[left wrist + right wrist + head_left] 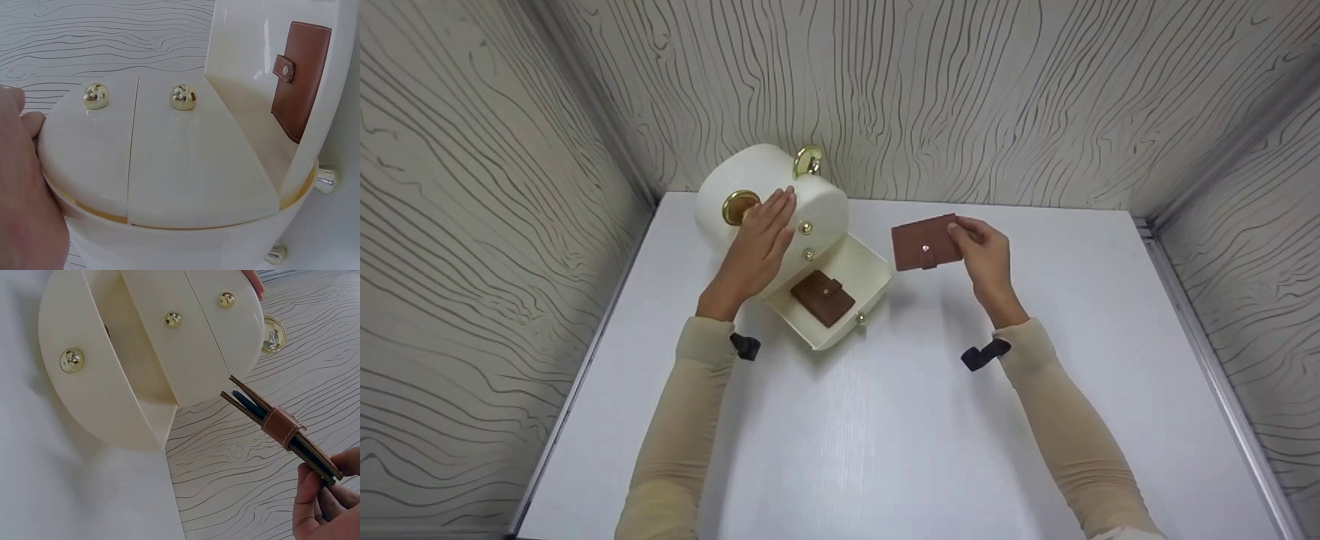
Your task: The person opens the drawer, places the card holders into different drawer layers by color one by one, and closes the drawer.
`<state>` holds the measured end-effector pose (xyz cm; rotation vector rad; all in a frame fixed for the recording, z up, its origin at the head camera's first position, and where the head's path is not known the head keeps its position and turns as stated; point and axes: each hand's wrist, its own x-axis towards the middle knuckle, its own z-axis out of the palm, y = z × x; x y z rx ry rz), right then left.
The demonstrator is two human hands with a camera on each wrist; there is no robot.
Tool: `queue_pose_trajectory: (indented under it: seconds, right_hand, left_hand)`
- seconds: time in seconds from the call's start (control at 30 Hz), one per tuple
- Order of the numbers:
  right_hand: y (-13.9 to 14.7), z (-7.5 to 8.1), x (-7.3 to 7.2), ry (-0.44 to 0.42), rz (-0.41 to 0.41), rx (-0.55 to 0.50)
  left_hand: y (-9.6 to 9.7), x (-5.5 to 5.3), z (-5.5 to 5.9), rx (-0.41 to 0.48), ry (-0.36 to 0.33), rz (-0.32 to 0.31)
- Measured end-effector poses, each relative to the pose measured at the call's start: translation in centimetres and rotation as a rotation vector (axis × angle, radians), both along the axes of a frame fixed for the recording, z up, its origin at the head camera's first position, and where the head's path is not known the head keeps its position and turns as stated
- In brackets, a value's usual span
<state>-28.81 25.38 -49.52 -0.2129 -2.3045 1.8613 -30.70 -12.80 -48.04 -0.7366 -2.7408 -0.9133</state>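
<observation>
A white, rounded drawer box (pixel 761 166) with gold knobs stands at the back left of the table. My left hand (pixel 754 251) rests against it with straight fingers, beside a gold ring with a brown centre. The lowest drawer (pixel 861 264) is pulled out, and inside it lies a brown card wallet (pixel 814 298) with a snap strap, also seen in the left wrist view. To the right of the box, my right hand (pixel 988 259) pinches a second, reddish-brown card wallet (pixel 913 244) by its edge, above the table. Its strap (pixel 282 428) is fastened round it in the right wrist view.
Two upper drawers (pixel 185 163) of the box are closed. A gold handle (pixel 808 162) sticks out at its back. The white table (pixel 847 442) meets wood-grain patterned walls (pixel 930 105) behind and at both sides. Each wrist wears a black strap (pixel 984 354).
</observation>
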Motion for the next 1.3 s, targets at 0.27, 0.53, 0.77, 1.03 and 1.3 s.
queue_pose_trajectory:
  seconds: [0.27,0.53,0.77,1.03,1.3]
  right_hand:
    - [-0.7,0.2,0.0,-0.016,0.020,0.001]
    - [-1.3,0.0,-0.3,-0.010,0.038,-0.013]
    - [-2.1,-0.1,-0.2,-0.006,0.068,-0.046]
    - [-2.8,-0.3,-0.2,-0.048,0.079,-0.046]
    - [-3.7,-0.7,-0.3,-0.050,0.103,-0.046]
  left_hand:
    - [0.1,0.0,0.0,0.000,0.005,-0.002]
    - [0.1,0.0,0.1,-0.006,-0.007,0.009]
    - [0.2,0.0,0.0,-0.010,-0.006,0.013]
    - [0.2,0.0,-0.1,-0.012,-0.001,0.013]
    - [0.1,-0.1,0.0,-0.010,0.007,0.008]
